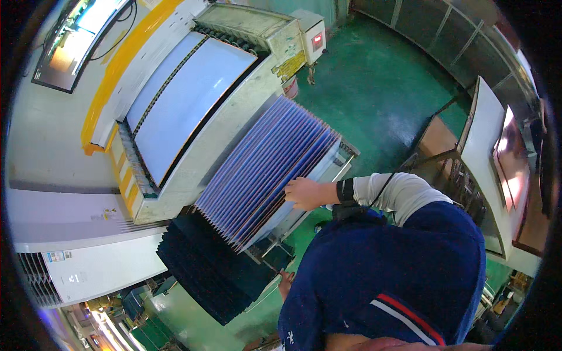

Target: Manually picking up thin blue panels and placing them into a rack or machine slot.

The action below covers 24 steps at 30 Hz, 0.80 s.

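A wheeled metal rack (280, 244) holds several thin, flat panels (266, 167) standing on edge in close rows, bluish with brownish edges. My right hand (303, 193) rests at the near side of this row, its fingers bent over the edge of the nearest panels. Lower down, my left hand (285, 283) is partly hidden by my body. Its fingers appear closed round a thin metal bar at the rack's end. Beside the rack, a stack of dark, fanned sheets (205, 266) stands at the lower left.
Beyond the rack runs a conveyor machine (205, 146) with a large pale sheet (193, 99) on its bed. A control box (315, 40) sits at its far end. On the right stands a white-topped table (483, 134) with shiny copper-coloured sheets (510, 158). A white air conditioner (105, 269) is at left.
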Tool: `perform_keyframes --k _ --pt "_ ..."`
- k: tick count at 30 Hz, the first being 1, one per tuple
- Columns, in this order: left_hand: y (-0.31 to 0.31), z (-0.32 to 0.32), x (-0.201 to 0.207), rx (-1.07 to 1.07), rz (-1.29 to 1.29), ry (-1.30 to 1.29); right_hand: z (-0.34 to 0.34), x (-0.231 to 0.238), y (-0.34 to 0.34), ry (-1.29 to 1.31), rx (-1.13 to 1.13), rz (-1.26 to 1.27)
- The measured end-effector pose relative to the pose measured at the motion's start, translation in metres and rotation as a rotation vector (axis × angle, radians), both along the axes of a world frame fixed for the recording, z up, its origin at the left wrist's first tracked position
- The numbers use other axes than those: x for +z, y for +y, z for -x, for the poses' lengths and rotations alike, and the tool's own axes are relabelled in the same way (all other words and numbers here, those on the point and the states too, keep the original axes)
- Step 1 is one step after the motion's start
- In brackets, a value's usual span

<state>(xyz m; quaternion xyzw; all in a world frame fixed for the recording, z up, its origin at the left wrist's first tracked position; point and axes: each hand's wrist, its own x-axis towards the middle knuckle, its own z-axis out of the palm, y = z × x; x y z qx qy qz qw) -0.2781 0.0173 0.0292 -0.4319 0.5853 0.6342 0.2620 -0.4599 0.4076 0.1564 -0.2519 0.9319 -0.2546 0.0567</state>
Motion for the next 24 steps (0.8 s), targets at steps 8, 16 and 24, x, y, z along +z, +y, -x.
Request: perform_keyframes --k 8,16,24 --pt "-0.013 -0.031 -0.005 -0.028 -0.005 -0.012 -0.047 -0.005 -0.006 0.356 -0.052 -0.037" --pt "-0.016 -0.036 -0.013 -0.086 -0.009 -0.040 -0.036 -0.017 -0.013 0.171 -0.124 0.070" --pt "-0.005 -0.011 -0.026 -0.167 -0.016 -0.064 -0.031 -0.013 -0.026 0.106 -0.103 -0.089"
